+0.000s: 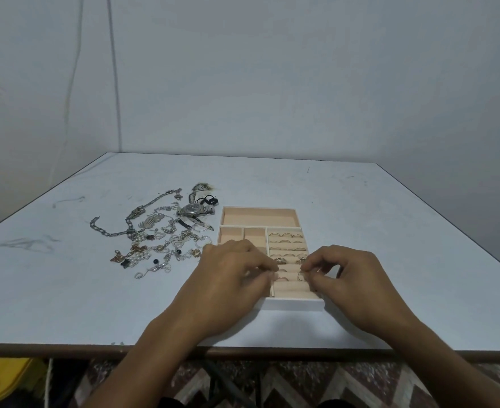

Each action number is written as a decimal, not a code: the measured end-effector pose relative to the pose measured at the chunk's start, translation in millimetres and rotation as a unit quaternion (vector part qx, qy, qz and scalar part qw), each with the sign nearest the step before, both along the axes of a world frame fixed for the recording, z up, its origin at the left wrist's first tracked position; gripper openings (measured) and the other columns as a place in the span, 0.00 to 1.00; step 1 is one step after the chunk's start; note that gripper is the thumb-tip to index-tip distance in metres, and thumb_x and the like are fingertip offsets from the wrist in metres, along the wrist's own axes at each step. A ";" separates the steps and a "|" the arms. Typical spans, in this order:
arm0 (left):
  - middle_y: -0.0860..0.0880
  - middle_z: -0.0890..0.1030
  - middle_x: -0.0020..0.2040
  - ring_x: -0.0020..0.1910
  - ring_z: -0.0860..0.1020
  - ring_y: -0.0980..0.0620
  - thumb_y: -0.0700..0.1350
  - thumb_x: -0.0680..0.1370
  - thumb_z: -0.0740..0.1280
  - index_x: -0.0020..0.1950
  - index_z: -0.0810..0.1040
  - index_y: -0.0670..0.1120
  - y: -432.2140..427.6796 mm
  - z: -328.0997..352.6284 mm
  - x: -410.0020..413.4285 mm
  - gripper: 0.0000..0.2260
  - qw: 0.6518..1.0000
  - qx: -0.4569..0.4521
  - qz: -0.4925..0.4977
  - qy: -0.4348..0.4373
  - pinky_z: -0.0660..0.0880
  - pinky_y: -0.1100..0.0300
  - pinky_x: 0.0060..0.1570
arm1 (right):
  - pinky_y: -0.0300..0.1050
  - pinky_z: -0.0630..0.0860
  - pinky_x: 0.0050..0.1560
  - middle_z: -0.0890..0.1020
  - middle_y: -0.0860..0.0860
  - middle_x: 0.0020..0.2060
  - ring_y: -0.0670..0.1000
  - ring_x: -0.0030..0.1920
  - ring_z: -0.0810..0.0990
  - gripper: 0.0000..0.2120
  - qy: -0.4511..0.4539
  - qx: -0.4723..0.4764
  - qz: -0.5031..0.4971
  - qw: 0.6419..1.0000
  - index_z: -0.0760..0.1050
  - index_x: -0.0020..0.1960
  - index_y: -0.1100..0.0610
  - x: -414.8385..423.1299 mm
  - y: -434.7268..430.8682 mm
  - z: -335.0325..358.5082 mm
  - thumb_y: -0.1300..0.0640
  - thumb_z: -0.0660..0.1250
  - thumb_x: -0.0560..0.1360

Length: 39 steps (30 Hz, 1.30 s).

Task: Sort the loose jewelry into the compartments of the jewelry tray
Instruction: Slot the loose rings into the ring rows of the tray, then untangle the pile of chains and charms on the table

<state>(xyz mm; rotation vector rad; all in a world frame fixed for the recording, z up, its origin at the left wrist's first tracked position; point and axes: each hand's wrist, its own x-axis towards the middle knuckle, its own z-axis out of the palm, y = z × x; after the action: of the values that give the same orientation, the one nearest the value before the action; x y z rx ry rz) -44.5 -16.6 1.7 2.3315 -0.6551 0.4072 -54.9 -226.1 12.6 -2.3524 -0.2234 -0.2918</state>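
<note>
A white jewelry tray [295, 303] with a peach lining sits at the table's middle front. Its right section holds padded ring rolls with several rings [286, 235] slotted in. Its long back compartment [260, 217] and two small left compartments [231, 235] look bare. My right hand [351, 287] pinches a thin ring [301, 276] over a near ring roll. My left hand [231, 281] hovers over the tray's left front with curled fingers at a ring roll; whether it holds a ring I cannot tell. Loose jewelry [160, 240] lies in a heap left of the tray.
The heap includes a heavy chain [110, 231], a wristwatch [195, 210], pearls and pendants. The pale table [390, 225] stands against a wall. Its front edge [66, 347] runs just before me. A yellow container [1, 378] sits on the floor at lower left.
</note>
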 end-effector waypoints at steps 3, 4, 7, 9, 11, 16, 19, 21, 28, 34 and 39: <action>0.65 0.76 0.40 0.44 0.74 0.62 0.55 0.75 0.64 0.48 0.82 0.58 6.6 -2.5 -1.8 0.08 1.000 -0.002 0.006 0.003 0.73 0.49 0.49 | 0.31 0.73 0.40 0.79 0.39 0.39 0.37 0.44 0.76 0.13 -0.007 -0.029 0.006 1.000 0.77 0.36 0.40 1.5 0.6 -0.7 0.57 0.71 0.73; 0.65 0.77 0.40 0.44 0.74 0.62 0.54 0.75 0.64 0.48 0.82 0.58 8.3 -3.1 -2.0 0.08 1.000 0.000 0.007 0.003 0.73 0.49 0.49 | 0.35 0.76 0.44 0.79 0.38 0.39 0.39 0.45 0.77 0.13 -0.006 -0.043 0.008 0.999 0.76 0.36 0.39 1.6 1.0 -1.2 0.56 0.70 0.73; 0.64 0.78 0.41 0.45 0.76 0.60 0.55 0.75 0.64 0.49 0.82 0.58 12.4 -3.7 -2.2 0.08 1.000 -0.007 0.012 0.004 0.74 0.49 0.49 | 0.36 0.76 0.44 0.80 0.39 0.43 0.42 0.48 0.77 0.10 0.000 -0.065 0.014 0.998 0.78 0.39 0.41 1.0 1.4 -2.9 0.55 0.70 0.74; 0.63 0.79 0.42 0.45 0.77 0.60 0.55 0.75 0.64 0.49 0.82 0.58 13.2 -3.6 -2.2 0.08 1.000 -0.008 0.014 0.004 0.74 0.49 0.50 | 0.32 0.72 0.41 0.81 0.41 0.44 0.43 0.47 0.77 0.07 0.000 -0.069 0.014 0.997 0.80 0.42 0.43 0.4 0.0 -3.8 0.56 0.69 0.74; 0.63 0.79 0.41 0.44 0.77 0.60 0.55 0.75 0.64 0.49 0.83 0.58 13.2 -3.5 -2.7 0.09 1.000 -0.004 0.014 0.007 0.74 0.50 0.49 | 0.32 0.69 0.40 0.80 0.41 0.44 0.41 0.46 0.76 0.08 0.000 -0.074 0.013 0.997 0.81 0.44 0.44 -1.1 -1.8 -3.6 0.56 0.68 0.75; 0.63 0.80 0.42 0.45 0.76 0.61 0.56 0.75 0.64 0.51 0.82 0.59 13.2 -4.6 -3.2 0.09 1.000 0.000 0.014 0.015 0.74 0.50 0.51 | 0.29 0.67 0.44 0.80 0.36 0.46 0.39 0.50 0.75 0.11 -0.005 -0.108 0.024 0.994 0.82 0.49 0.44 -6.0 -4.2 -4.0 0.57 0.65 0.75; 0.63 0.80 0.42 0.45 0.76 0.61 0.56 0.75 0.63 0.51 0.82 0.59 12.9 -4.4 -3.6 0.10 1.000 0.000 0.015 0.013 0.74 0.50 0.51 | 0.29 0.68 0.50 0.77 0.33 0.47 0.40 0.52 0.74 0.12 -0.005 -0.131 0.029 0.991 0.82 0.51 0.44 -7.7 -4.6 -4.6 0.57 0.64 0.76; 0.63 0.79 0.42 0.45 0.76 0.61 0.56 0.75 0.64 0.51 0.82 0.59 12.7 -4.6 -4.1 0.09 1.000 0.000 0.015 0.011 0.74 0.49 0.51 | 0.30 0.69 0.51 0.77 0.34 0.47 0.41 0.52 0.75 0.13 -0.005 -0.140 0.032 0.990 0.83 0.52 0.44 -8.1 -4.7 -4.3 0.57 0.63 0.76; 0.64 0.80 0.43 0.46 0.77 0.62 0.57 0.76 0.63 0.54 0.81 0.59 13.8 -5.1 -6.6 0.10 1.000 -0.007 0.025 0.002 0.74 0.50 0.51 | 0.34 0.71 0.56 0.79 0.38 0.51 0.41 0.53 0.75 0.16 -0.002 -0.167 0.034 0.985 0.82 0.55 0.46 -8.8 -3.8 -3.2 0.60 0.61 0.77; 0.64 0.79 0.43 0.47 0.76 0.62 0.57 0.76 0.63 0.54 0.81 0.59 15.5 -5.8 -9.7 0.11 0.999 -0.014 0.029 -0.001 0.73 0.49 0.52 | 0.35 0.73 0.56 0.78 0.38 0.53 0.41 0.53 0.75 0.15 -0.005 -0.177 0.027 0.984 0.81 0.55 0.45 -10.4 -1.4 -3.8 0.60 0.60 0.77; 0.65 0.79 0.46 0.50 0.76 0.63 0.57 0.76 0.63 0.58 0.78 0.59 19.3 -5.4 -11.2 0.12 0.999 -0.020 0.028 -0.002 0.73 0.49 0.55 | 0.34 0.74 0.52 0.79 0.38 0.54 0.42 0.53 0.76 0.13 0.006 -0.192 0.028 0.981 0.80 0.55 0.45 -9.6 -0.2 2.4 0.57 0.60 0.78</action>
<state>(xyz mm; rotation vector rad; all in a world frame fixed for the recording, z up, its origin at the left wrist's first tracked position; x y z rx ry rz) -55.7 2.8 -3.7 2.3165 -0.5784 0.4456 -64.5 -226.3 15.0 -2.7225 -0.3680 -0.2229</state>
